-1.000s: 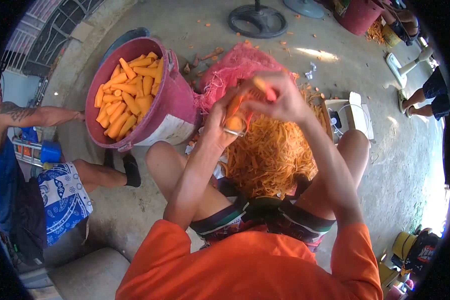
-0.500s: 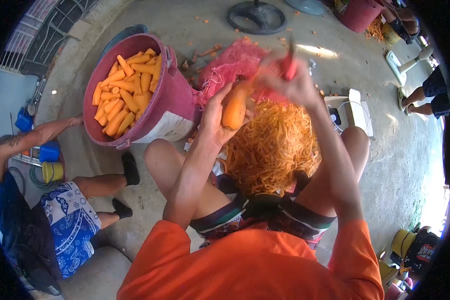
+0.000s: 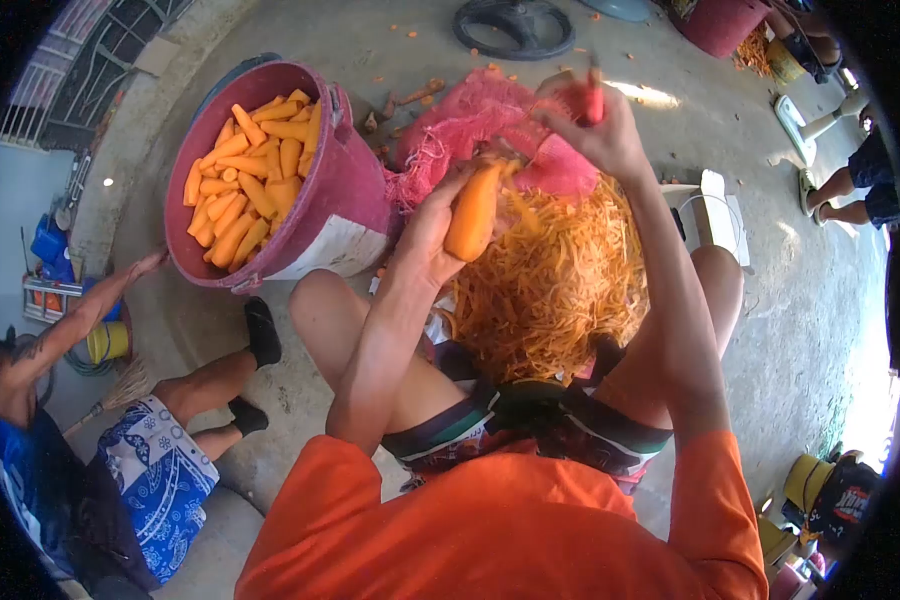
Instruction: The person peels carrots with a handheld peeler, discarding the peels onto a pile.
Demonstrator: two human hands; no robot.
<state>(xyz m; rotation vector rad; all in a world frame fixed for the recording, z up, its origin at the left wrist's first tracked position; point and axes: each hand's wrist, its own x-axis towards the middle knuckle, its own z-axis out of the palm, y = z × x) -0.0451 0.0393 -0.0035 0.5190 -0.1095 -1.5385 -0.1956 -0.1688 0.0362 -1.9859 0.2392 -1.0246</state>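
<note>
My left hand (image 3: 432, 228) is closed around a thick peeled carrot (image 3: 473, 215), its blunt end pointing toward me. Up and to the right, my right hand (image 3: 610, 138) grips a red-handled peeler (image 3: 595, 102); its blade is smeared by motion. The peeler is apart from the carrot. Beneath both hands, a big heap of orange carrot peelings (image 3: 560, 290) lies between my knees. A pink mesh sack (image 3: 460, 125) is crumpled just beyond the heap.
To the left stands a tilted maroon tub (image 3: 360, 200) of peeled carrots, with another person's hand (image 3: 150, 262) near its rim. A white box (image 3: 715, 220) sits by my right knee. A round black stand base (image 3: 513, 28) is ahead. Other people are at the far right.
My right hand has moved up and slightly right with the peeler, away from the carrot. The left hand keeps the carrot in nearly the same place. The person at left has shifted slightly.
</note>
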